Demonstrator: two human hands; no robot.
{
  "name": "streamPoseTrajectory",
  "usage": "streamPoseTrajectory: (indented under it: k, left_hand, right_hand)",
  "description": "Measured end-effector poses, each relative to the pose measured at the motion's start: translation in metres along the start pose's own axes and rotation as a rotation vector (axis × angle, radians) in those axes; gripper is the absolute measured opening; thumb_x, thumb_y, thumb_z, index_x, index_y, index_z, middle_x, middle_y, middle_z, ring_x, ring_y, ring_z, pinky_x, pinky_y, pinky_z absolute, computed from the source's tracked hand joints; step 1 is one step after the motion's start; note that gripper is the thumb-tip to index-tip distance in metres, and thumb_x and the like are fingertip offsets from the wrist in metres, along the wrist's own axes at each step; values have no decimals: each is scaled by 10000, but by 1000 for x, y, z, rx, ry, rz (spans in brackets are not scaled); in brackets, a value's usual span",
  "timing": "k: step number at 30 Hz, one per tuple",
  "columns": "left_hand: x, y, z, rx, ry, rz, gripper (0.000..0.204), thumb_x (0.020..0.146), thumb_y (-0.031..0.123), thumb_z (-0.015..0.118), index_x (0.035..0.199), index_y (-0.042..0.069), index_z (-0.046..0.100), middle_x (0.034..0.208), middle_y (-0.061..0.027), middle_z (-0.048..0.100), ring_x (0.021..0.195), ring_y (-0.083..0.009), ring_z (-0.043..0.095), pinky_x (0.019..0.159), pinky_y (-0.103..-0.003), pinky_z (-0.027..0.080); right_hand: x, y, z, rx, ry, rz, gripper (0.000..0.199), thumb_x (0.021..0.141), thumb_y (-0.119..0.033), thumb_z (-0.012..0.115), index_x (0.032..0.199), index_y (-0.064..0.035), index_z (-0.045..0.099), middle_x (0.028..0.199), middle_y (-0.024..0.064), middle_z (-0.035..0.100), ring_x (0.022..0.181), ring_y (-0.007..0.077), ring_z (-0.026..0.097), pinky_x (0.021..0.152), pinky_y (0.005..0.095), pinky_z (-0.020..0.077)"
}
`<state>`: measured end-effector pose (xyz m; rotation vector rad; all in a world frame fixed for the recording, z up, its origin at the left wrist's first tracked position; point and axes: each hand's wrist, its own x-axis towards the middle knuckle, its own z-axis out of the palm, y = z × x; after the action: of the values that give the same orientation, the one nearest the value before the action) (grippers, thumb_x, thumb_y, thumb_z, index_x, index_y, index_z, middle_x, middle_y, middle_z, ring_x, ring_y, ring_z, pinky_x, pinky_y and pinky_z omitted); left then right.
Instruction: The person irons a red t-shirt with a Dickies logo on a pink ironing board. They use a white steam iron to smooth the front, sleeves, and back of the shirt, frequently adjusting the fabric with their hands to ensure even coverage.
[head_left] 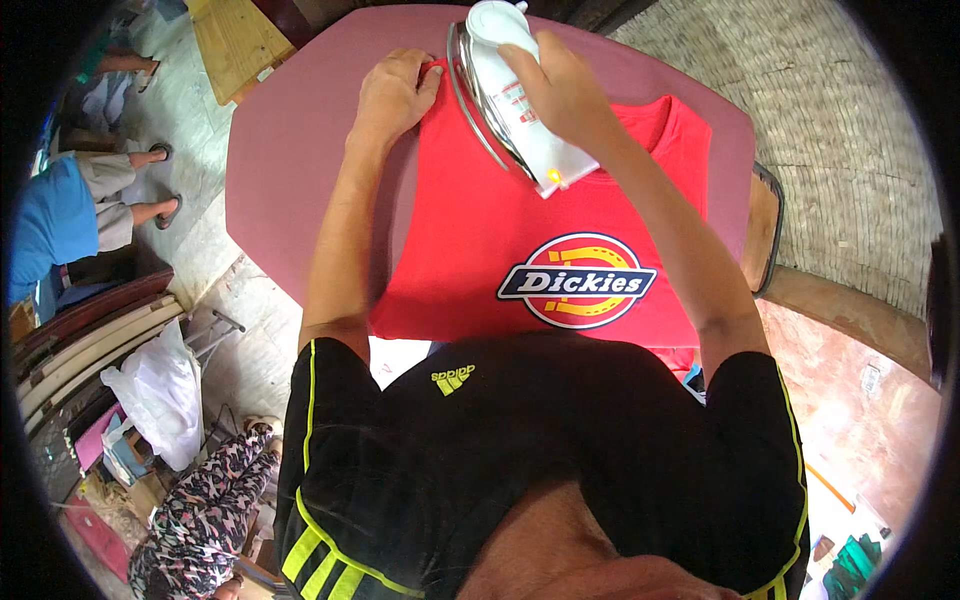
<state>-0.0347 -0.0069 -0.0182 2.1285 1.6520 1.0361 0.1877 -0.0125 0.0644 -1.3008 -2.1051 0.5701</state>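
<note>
A red T-shirt with a round printed emblem on its chest lies flat on a pinkish-mauve ironing board. My right hand grips the handle of a white clothes iron, which is tipped onto its side over the shirt's far part, its metal soleplate facing left. My left hand rests fingers-down on the shirt's far left edge, pressing the cloth against the board beside the iron.
A wooden bench stands beyond the board at top left. Two seated people are at the left, another in patterned clothes at lower left. A white plastic bag and stacked planks lie left. A woven mat covers the right floor.
</note>
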Motion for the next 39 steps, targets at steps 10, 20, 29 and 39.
streamPoseTrajectory:
  k: [10,20,29,39]
  left_hand:
    - [2,-8,-8,-152,-5,-171,220,892,208,668,1008,29,721,893,-188,715,787,-327,694,748,-406,540]
    - [-2,-50,22,60,7,-206,329,904,245,665,1208,126,623,1092,-146,696,963,-309,675,816,-445,529]
    - [2,-35,22,-240,273,-247,187,823,36,701,920,54,541,766,-84,626,697,-181,603,643,-343,518]
    - [-43,3,-19,-65,191,-324,221,913,175,619,1087,44,583,1007,-134,663,923,-282,645,797,-403,517]
  right_hand:
    - [-15,-11,4,70,-147,127,480,980,-418,545,944,60,538,862,347,615,885,527,613,764,556,469]
    - [37,16,30,40,-114,-84,461,998,-386,493,1074,64,560,1062,350,611,1050,483,586,897,509,455]
    - [-32,19,-34,24,-354,-7,397,1011,-388,538,1065,2,592,850,185,658,704,250,649,643,387,492]
    - [9,5,-13,-81,-266,-307,432,977,-355,529,1048,67,587,994,324,641,972,465,630,827,479,495]
